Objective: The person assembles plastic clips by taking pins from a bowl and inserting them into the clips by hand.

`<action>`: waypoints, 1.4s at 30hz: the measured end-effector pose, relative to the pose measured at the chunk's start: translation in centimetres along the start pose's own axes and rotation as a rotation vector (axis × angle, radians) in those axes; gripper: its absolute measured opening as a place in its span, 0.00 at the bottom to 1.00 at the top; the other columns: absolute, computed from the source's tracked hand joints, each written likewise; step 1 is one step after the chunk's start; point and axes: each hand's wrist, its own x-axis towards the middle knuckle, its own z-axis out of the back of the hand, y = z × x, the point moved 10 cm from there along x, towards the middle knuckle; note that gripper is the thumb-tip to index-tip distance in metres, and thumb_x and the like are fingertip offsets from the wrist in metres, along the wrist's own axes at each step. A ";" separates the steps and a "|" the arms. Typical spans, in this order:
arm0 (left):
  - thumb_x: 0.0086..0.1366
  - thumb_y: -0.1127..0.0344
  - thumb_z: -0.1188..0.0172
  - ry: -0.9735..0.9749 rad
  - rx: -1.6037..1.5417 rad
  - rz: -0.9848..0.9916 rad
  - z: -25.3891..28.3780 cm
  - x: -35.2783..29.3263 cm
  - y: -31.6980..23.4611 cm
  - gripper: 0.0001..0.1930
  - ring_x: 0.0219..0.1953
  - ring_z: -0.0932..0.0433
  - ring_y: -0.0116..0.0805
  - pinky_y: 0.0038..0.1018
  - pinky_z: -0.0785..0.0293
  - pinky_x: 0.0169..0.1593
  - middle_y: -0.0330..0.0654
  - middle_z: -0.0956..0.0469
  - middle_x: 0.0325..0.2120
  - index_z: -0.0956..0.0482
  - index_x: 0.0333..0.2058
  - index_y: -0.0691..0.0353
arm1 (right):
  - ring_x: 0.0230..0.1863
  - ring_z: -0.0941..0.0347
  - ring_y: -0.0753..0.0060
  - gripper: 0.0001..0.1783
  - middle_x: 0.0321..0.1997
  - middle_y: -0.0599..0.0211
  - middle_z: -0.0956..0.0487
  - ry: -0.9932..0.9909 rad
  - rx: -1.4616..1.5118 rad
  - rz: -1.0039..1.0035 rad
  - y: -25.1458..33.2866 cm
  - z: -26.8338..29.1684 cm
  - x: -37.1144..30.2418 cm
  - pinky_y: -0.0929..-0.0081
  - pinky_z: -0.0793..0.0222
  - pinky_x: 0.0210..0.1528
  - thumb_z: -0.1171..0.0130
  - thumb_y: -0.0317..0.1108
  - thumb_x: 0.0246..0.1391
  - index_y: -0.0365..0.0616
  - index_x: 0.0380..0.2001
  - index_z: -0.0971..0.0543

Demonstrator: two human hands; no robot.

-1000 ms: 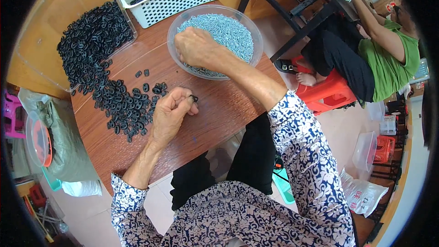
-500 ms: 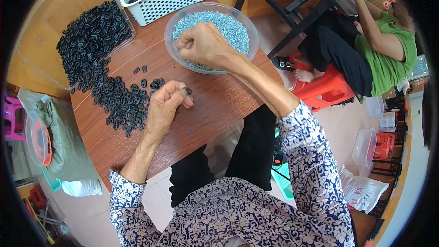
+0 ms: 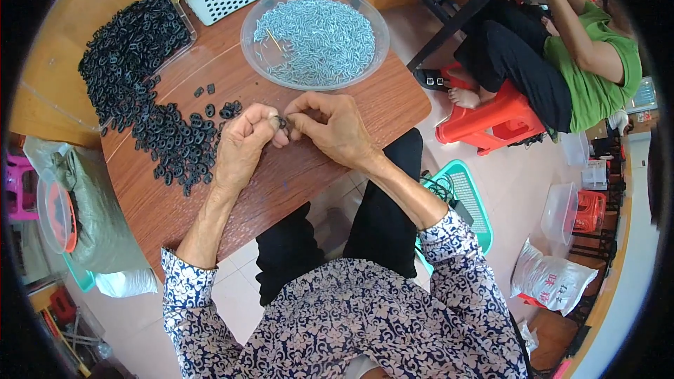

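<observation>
Over the wooden surface (image 3: 281, 182), we are bringing our right hand (image 3: 335, 125) back from the bowl of pale pins (image 3: 314, 41) to our left hand (image 3: 242, 144). Both sets of fingers are now pinching one small black ring (image 3: 281, 123) together, so we are likely fitting a pin into it.

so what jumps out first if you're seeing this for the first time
The two hands meeting over the round wooden table: the left hand and the right hand pinch one small black ring between their fingertips. Left of them sprawls a big heap of black rings. Behind sits a clear bowl of pale blue-grey small parts.
</observation>
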 end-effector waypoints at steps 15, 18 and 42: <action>0.71 0.67 0.46 0.003 0.070 -0.024 -0.3 -0.1 -0.2 0.07 0.29 0.23 0.21 0.21 0.27 0.38 0.36 0.20 0.25 0.23 0.37 0.65 | 0.35 0.26 0.86 0.05 0.34 0.73 0.21 -0.061 0.422 0.004 -1.3 -0.3 1.0 0.84 0.28 0.39 0.42 0.21 0.57 0.36 0.37 0.22; 0.70 0.68 0.46 -0.029 -0.017 -0.015 0.0 -0.2 0.1 0.07 0.30 0.22 0.23 0.21 0.26 0.38 0.38 0.19 0.26 0.23 0.39 0.65 | 0.35 0.26 0.86 0.05 0.34 0.74 0.21 -0.084 0.435 0.014 -0.7 -0.4 0.8 0.85 0.28 0.39 0.42 0.22 0.57 0.37 0.37 0.21; 0.68 0.70 0.46 -0.041 0.040 -0.042 0.0 -0.1 -0.2 0.05 0.29 0.23 0.21 0.20 0.26 0.36 0.38 0.19 0.25 0.23 0.35 0.65 | 0.27 0.22 0.79 0.04 0.28 0.68 0.21 -0.129 0.393 0.041 0.2 -0.8 0.3 0.81 0.25 0.30 0.45 0.19 0.58 0.34 0.37 0.24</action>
